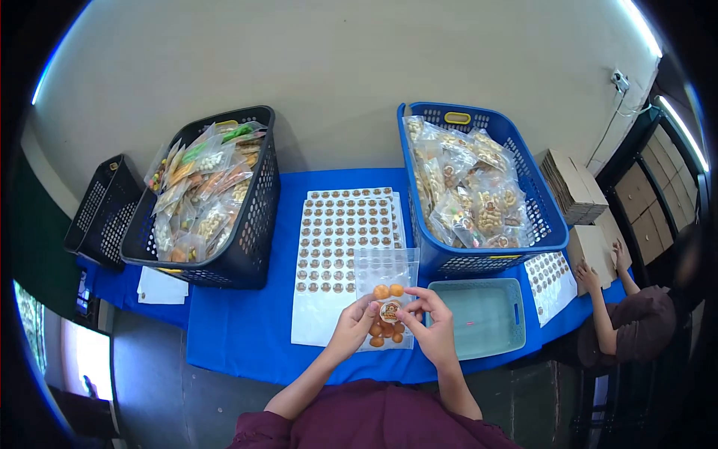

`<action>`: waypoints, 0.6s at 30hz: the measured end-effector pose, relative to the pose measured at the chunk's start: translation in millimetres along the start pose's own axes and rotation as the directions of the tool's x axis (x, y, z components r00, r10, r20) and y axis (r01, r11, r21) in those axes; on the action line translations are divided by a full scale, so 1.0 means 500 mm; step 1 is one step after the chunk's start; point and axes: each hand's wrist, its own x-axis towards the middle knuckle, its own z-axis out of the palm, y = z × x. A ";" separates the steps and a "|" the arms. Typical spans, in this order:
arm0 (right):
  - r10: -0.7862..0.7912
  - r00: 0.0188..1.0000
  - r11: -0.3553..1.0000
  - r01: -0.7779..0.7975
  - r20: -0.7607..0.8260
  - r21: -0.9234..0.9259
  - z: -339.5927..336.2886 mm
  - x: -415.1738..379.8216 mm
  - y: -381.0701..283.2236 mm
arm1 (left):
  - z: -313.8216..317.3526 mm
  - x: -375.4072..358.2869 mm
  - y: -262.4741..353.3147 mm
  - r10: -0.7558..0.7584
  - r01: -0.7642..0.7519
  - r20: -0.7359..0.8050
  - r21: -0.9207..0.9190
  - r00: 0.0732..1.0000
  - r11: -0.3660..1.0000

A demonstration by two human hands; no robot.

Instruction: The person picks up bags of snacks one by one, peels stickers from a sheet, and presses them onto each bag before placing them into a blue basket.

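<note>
A clear plastic pouch (386, 263) with several round orange-brown pieces in its lower part is held up between my two hands. A round brown-and-white sticker (390, 311) is on its front. My left hand (354, 326) grips the pouch's left side, fingers closed on it. My right hand (431, 325) pinches the right side, its thumb by the sticker. Behind the pouch, a white sheet of round stickers (321, 247) lies on the blue cloth (232, 329), with bare spaces in its lower part.
A black basket (258, 224) and a blue basket (479, 262) hold many filled pouches. A green tray (479, 344) sits right of my hands. At the far right, a co-worker (632, 322) touches cardboard (591, 251). Another black basket (101, 217) stands at the left.
</note>
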 end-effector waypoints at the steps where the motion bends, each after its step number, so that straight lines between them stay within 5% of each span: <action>1: -0.011 1.000 1.000 0.011 -0.001 -0.024 0.003 -0.001 -0.002 | -0.002 -0.003 0.002 -0.010 0.010 0.004 -0.004 1.000 1.000; 12: 0.004 1.000 0.999 -0.005 -0.011 -0.034 0.013 -0.017 0.001 | 0.014 -0.038 0.024 -0.056 0.057 0.012 -0.114 0.998 0.992; 18: 0.074 0.997 0.991 -0.073 0.001 0.115 0.013 -0.029 0.000 | 0.005 -0.049 0.013 -0.074 0.075 0.013 -0.096 0.997 0.993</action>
